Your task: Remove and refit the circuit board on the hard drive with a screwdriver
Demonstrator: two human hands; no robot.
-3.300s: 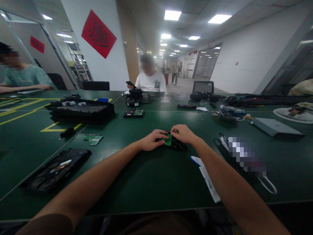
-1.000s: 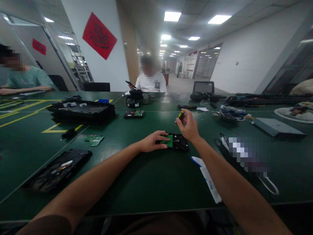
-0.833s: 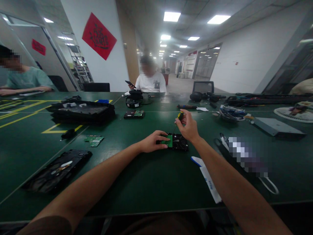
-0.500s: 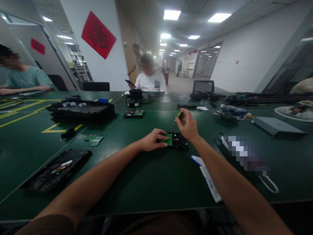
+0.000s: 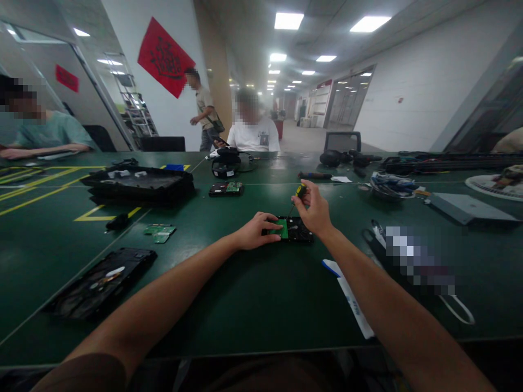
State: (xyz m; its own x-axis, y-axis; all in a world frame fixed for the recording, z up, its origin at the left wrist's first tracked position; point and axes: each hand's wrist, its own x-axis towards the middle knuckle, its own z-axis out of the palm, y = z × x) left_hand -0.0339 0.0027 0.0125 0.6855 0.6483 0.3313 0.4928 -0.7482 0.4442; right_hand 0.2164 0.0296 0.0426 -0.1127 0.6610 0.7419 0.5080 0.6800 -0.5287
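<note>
The hard drive (image 5: 298, 232) lies flat on the green table (image 5: 245, 305), straight ahead of the person and within easy reach, with its green circuit board (image 5: 281, 229) facing up. The left hand (image 5: 254, 232) comes in from the left on a long, outstretched forearm and rests on the drive's near-left edge. Its fingers are spread loosely and laid across the green board, pressing down rather than clasping anything. The right hand (image 5: 315, 213) is raised just above the drive's far side with the wrist bent upward. Its fingertips are pinched around the yellow-and-black handle of a small screwdriver (image 5: 300, 191). The tool stands nearly upright and leans a little, its thin shaft pointing down at the board; whether the tip touches it is too small to tell. Just beside the right forearm lies a white and blue strip (image 5: 350, 300). Farther off on the left sit two loose green boards (image 5: 159, 232) and an opened black casing (image 5: 102, 283), and a second drive (image 5: 226, 188) lies beyond the hands.
</note>
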